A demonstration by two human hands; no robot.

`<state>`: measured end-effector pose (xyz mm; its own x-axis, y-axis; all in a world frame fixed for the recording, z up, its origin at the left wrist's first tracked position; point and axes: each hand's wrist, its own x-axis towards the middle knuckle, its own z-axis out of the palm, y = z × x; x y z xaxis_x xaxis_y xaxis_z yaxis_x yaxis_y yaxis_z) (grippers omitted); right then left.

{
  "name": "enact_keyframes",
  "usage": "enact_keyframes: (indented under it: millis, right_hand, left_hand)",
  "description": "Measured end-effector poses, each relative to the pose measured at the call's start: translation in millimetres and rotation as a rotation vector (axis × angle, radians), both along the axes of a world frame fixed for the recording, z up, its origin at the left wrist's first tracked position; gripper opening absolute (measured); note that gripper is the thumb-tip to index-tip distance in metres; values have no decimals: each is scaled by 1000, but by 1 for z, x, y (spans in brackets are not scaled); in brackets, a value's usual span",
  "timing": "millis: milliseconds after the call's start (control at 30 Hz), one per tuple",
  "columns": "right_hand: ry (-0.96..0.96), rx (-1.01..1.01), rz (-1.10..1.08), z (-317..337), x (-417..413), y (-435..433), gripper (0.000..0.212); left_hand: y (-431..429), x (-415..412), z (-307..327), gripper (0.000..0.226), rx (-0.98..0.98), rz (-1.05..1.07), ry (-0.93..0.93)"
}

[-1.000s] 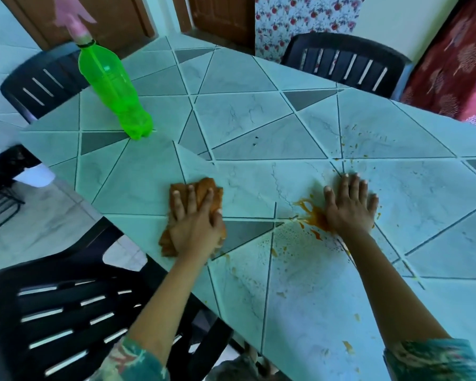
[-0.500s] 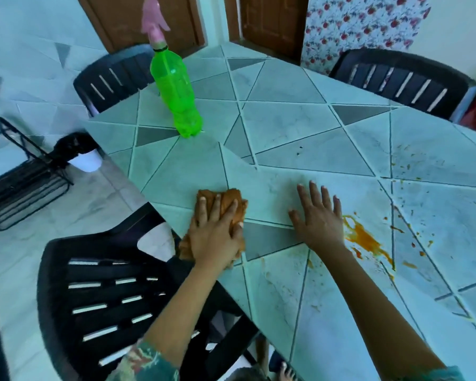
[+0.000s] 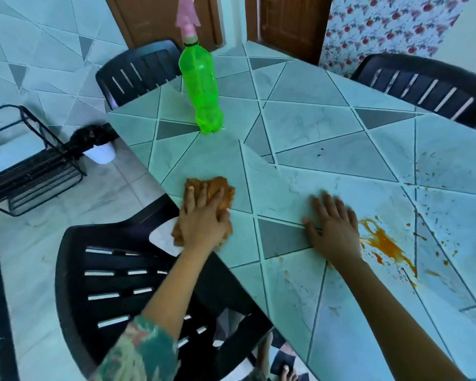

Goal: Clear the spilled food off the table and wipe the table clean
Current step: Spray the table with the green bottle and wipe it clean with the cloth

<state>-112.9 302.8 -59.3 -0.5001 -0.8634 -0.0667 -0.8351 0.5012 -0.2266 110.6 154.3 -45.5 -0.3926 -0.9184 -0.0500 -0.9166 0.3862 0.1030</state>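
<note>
An orange-brown spill point(image 3: 385, 244) with scattered specks lies on the tiled table point(image 3: 308, 125), right of centre. My right hand point(image 3: 333, 228) rests flat on the table just left of the spill, fingers straight. A crumpled brown cloth point(image 3: 220, 191) sits at the table's left edge. My left hand point(image 3: 204, 218) presses down on the cloth, fingers spread over it.
A green spray bottle point(image 3: 201, 86) with a pink nozzle stands at the table's far left. Black plastic chairs stand at the near left point(image 3: 116, 276), far left point(image 3: 138, 72) and far right point(image 3: 429, 81). A black wire rack point(image 3: 25, 171) sits on the floor.
My right hand has slid left off the orange spill, which now lies uncovered beside it. The view has swung left. My left hand stays on the cloth.
</note>
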Motion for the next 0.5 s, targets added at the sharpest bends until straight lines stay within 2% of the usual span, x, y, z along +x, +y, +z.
enact_keyframes:
  millis: [100,167,267,400,500]
  right_hand:
    - [-3,27,-3,2,0,0,73]
    - [-1,32,2,4,-1,-1,72]
    - [3,33,3,5,2,1,65]
    - [20,33,11,4,12,15,72]
    - [15,19,18,3,18,26,81]
  left_hand:
    - [70,-3,0,61,-13,-258,13]
    - [72,8,0,64,20,-354,67]
    - [8,32,-6,68,10,-271,117]
    - [-94,24,-3,62,33,-57,94]
    - [-98,-16,2,55,32,-103,32]
